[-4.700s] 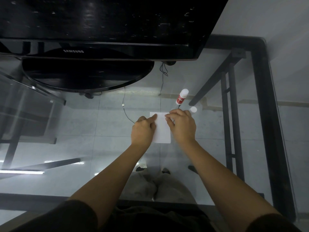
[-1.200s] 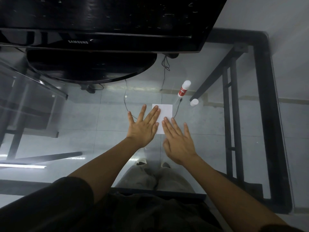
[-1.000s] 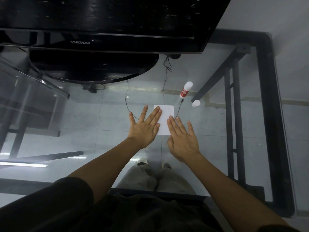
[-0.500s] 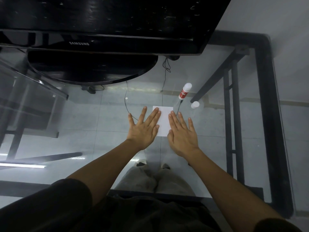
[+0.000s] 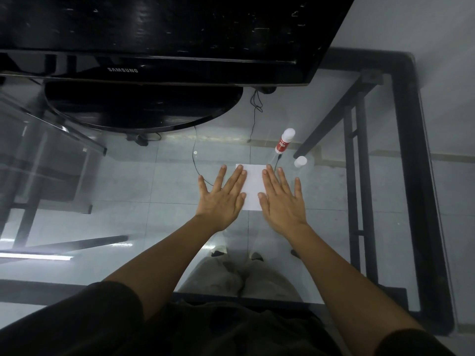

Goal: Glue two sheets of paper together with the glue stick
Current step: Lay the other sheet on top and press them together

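Note:
A small white paper (image 5: 253,187) lies flat on the glass table; I cannot tell whether it is one sheet or two stacked. My left hand (image 5: 222,199) rests flat on its left edge, fingers spread. My right hand (image 5: 281,199) lies flat over its right edge, fingers spread too. Neither hand holds anything. The glue stick (image 5: 284,141), white with a red label, stands uncapped beyond the paper to the right. Its white cap (image 5: 300,161) sits on the glass just right of it.
A black Samsung monitor (image 5: 123,70) with a round base (image 5: 144,109) fills the far side of the table. A thin black cable (image 5: 196,163) runs from it toward my left hand. The table's black frame (image 5: 413,176) borders the right side.
My fingertip grip on the paper gave way to flat, spread palms. My right hand then slid up and left from below the paper onto its right edge. The left hand stayed put.

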Tool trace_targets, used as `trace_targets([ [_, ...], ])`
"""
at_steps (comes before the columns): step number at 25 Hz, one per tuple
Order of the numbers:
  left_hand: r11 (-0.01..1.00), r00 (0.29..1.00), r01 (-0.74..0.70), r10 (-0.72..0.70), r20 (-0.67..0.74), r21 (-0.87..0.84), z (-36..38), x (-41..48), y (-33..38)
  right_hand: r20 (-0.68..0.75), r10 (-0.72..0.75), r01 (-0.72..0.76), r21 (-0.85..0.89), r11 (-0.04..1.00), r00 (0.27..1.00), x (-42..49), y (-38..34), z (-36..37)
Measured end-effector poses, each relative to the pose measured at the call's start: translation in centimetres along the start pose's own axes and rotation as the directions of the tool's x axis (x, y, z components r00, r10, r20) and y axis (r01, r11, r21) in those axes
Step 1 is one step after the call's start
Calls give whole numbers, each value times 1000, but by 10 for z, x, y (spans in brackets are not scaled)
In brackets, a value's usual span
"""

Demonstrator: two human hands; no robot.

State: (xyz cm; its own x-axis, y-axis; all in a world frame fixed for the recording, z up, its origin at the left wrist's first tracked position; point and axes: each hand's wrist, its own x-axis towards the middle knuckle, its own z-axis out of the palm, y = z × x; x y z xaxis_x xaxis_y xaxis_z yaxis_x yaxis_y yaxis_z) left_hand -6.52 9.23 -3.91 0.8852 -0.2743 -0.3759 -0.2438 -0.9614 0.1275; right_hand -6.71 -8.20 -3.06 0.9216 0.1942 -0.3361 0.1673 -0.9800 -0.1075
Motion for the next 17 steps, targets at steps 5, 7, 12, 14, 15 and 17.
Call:
trace_targets([
  [5, 998, 998, -32, 29, 49, 56, -9, 4, -8, 102, -128, 127, 18, 992, 987, 1, 22, -8],
  [7, 994, 994, -77, 70, 82, 77, -20, 7, -16, 137, -151, 148, 29, 989, 979, 3, 25, -12],
  [12, 992, 990, -107, 99, 105, 72, -37, 8, -15, 117, -124, 112, 105, 988, 985, 3, 18, -15],
  [14, 995, 990, -92, 86, 111, 43, -40, 5, -12, 82, -121, 107, 162, 981, 989, 0, 16, -16],
  [15, 998, 992, -68, 68, 102, -3, -42, 4, -11, 47, -116, 103, 214, 971, 992, -3, 15, -15],
  [17, 990, 1000, 1, -1, 0, -138, -49, 5, -8, -40, -60, 69, 319, 945, 997, -12, 16, -12],
])
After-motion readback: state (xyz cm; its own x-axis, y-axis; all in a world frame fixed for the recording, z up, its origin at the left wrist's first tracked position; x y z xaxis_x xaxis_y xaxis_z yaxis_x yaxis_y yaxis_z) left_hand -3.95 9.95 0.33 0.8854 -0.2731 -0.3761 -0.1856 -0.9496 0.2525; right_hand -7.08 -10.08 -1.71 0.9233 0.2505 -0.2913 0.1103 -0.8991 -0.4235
